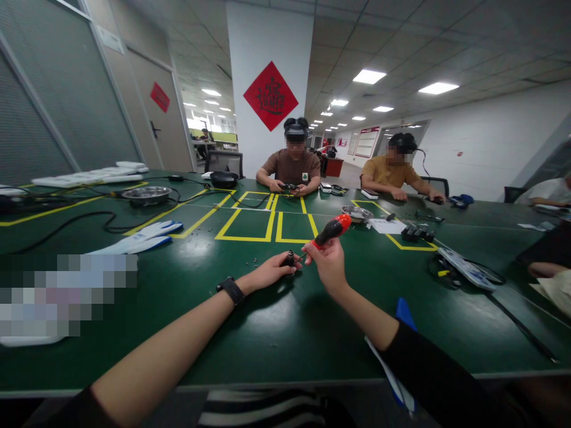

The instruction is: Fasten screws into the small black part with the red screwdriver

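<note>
My right hand [327, 259] grips a screwdriver [331, 230] with a red and black handle, tilted so that its shaft points down and to the left. The shaft's tip meets a small black part [289, 258], which my left hand [270, 271] holds between its fingers just above the green table. Fine details of the black part are too small to tell. A dark watch sits on my left wrist. Several tiny screws [254, 261] lie on the table to the left of my left hand.
Gloves [145, 236] lie at the left, a metal bowl [147, 195] beyond them. Another bowl [357, 214], black parts [418, 232] and cables [452, 274] are at the right. A blue-handled tool [405, 314] lies by my right forearm. Two people sit across the table [250, 351].
</note>
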The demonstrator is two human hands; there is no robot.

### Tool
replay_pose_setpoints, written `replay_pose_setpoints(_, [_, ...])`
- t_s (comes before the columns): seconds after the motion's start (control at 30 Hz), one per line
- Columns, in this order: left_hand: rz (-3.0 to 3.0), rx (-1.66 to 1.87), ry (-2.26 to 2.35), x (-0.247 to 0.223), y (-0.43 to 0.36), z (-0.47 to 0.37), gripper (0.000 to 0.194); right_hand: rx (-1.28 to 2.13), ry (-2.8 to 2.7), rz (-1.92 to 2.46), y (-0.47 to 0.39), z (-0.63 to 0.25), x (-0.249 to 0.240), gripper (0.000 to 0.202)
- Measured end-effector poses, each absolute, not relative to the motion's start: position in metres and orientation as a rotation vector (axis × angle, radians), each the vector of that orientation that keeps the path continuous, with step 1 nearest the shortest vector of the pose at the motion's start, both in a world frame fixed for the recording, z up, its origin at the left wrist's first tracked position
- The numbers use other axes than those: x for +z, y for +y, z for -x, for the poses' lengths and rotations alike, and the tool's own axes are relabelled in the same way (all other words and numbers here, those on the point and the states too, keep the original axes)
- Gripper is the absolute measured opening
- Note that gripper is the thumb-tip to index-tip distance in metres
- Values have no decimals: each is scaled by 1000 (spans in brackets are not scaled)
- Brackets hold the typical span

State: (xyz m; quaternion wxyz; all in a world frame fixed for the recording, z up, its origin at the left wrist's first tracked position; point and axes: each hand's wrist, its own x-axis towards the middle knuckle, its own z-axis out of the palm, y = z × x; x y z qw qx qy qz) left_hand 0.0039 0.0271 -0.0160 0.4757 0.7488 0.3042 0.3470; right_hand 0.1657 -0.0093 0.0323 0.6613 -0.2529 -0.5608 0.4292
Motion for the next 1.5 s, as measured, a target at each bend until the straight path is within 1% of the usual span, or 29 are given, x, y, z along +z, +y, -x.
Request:
replay_pose_setpoints(0.1, [-1829,842,754,-15,26,-4,32,969,-1258,578,-11,-167,33,38])
replay_pose_setpoints(0.23, [-1838,850,751,-15,24,-4,31,1025,-1300,513,-15,-167,35,25])
replay_pose_setpoints(0.4, [-1839,861,759,-16,25,-4,30,1020,-1328,526,-15,-165,36,22])
replay_pose_setpoints(0.6, [-1842,853,768,-15,26,-4,33,956,-1282,583,-15,-165,37,32])
replay_pose_setpoints(0.77, [-1804,844,767,-15,25,-4,33,1021,-1309,511,-16,-167,36,23])
replay_pose_setpoints(1.03, [-1918,890,798,-13,24,-5,23,984,-1403,502,-19,-164,31,28])
replay_pose_setpoints(1.1, [-1947,884,810,-13,25,-5,24,980,-1412,492,-21,-163,30,28])
replay_pose_setpoints(1.27, [-2030,867,846,-13,24,-4,35,971,-1438,495,-22,-164,31,28])
replay_pose_setpoints(1.5, [-2001,872,844,-10,22,-5,31,962,-1410,509,-21,-164,31,29])
